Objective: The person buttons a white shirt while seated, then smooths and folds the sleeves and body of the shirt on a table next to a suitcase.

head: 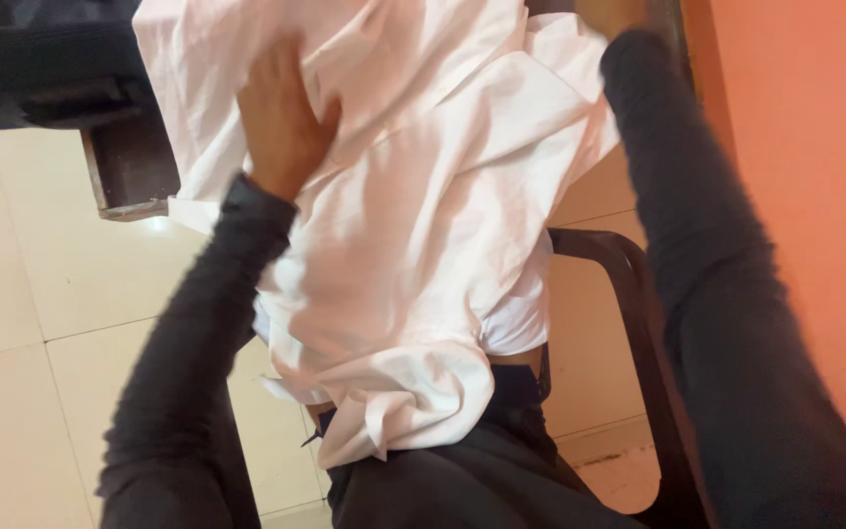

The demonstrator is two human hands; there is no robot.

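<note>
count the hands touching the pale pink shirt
2. The left hand lies flat on the pale pink cotton shirt at upper left. The right hand is at the shirt's top right edge, mostly cut off by the frame, so its grip is unclear.

Shirt (423,196) matt creased cloth; chair (629,294) prob. plastic; floor (12,294) glossy tile.

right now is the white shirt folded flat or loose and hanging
Loose and rumpled: the white shirt drapes off the table edge, creased, under the left hand.
</note>
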